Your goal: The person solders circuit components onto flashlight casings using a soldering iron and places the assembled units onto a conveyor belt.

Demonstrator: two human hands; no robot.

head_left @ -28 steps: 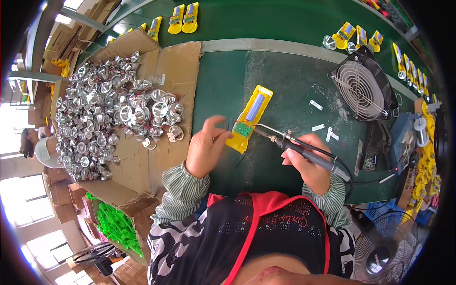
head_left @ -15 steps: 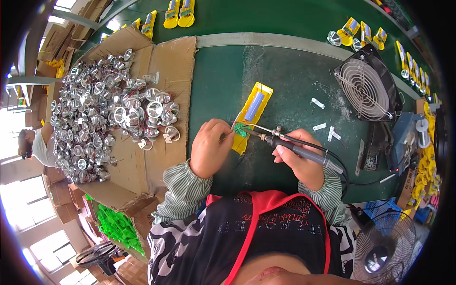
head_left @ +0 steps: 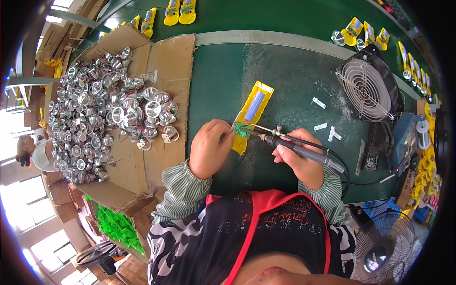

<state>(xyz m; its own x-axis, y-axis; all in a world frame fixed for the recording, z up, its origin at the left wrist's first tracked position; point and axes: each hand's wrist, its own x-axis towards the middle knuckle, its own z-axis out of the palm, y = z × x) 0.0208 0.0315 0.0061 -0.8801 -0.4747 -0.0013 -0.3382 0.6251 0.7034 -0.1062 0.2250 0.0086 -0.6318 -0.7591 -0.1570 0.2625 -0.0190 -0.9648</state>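
My right hand [head_left: 305, 160] is wrapped around a grey soldering iron [head_left: 311, 155], which has a thin metal feed tube clamped along its front. The iron's tip meets a small green circuit board [head_left: 242, 130]. This board lies in the lower part of a yellow plastic housing [head_left: 263, 88], below a blue cylindrical battery [head_left: 255, 105]. At the board's left edge my left hand [head_left: 209, 148] is pinched on a thin wire [head_left: 234, 124], its fingertips close to the iron's tip. The exact contact point is too small to make out.
Left stands a cardboard box [head_left: 168, 71] heaped with silver reflector cups [head_left: 88, 114]. A black square fan [head_left: 368, 90] is at the right, with small white metal strips [head_left: 320, 127] nearer. Yellow housings [head_left: 187, 12] line the green far surface. A person [head_left: 42, 154] is at far left.
Both hands, the iron and the housing hold nearly the same place. The view has shifted very slightly, and the person at far left has moved a little.
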